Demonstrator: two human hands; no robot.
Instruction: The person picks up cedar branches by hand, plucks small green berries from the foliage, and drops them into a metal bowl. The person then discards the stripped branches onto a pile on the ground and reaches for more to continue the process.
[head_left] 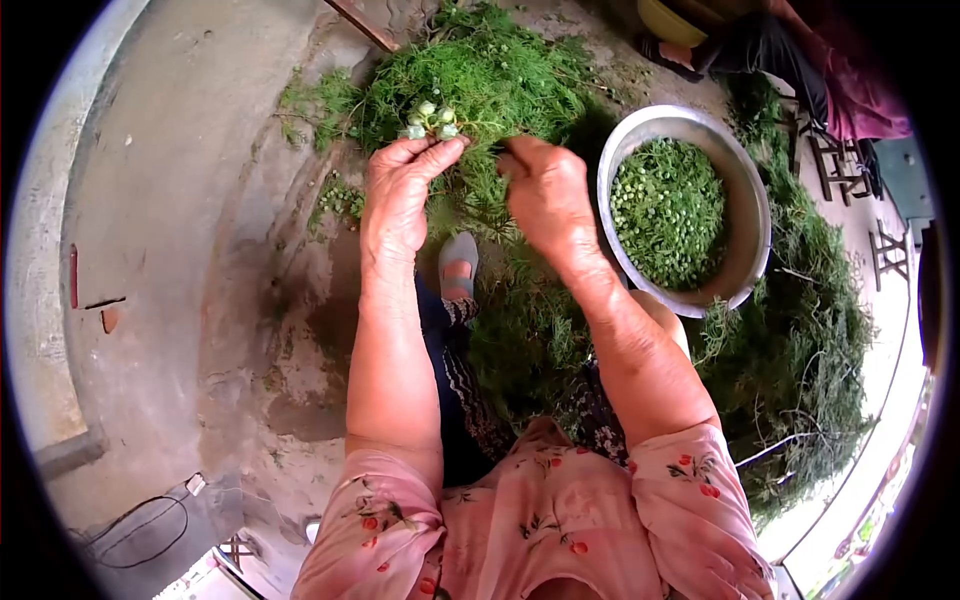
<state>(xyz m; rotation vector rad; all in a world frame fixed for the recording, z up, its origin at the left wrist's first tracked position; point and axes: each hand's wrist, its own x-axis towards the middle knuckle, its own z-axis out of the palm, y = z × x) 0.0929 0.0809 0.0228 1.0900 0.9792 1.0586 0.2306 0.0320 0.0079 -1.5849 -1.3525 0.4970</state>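
Observation:
My left hand (403,200) pinches a sprig with a cluster of pale green cones (431,120) between thumb and fingertips. To its right, my right hand (550,200) is closed with thumb and index finger pressed together; what sits in that pinch, if anything, I cannot tell. Both hands are raised over a heap of green feathery cuttings (500,65) on the ground. Close by my right forearm stands a wide metal basin (749,215) holding many small green cones (670,212) mixed with bits of leaf.
A darker pile of cut branches (815,360) spreads behind the basin on the right. My shoe (459,256) rests on the concrete between the hands. At the upper right a person (800,60) sits near a yellow bowl (672,22). A cable (150,515) lies at lower left.

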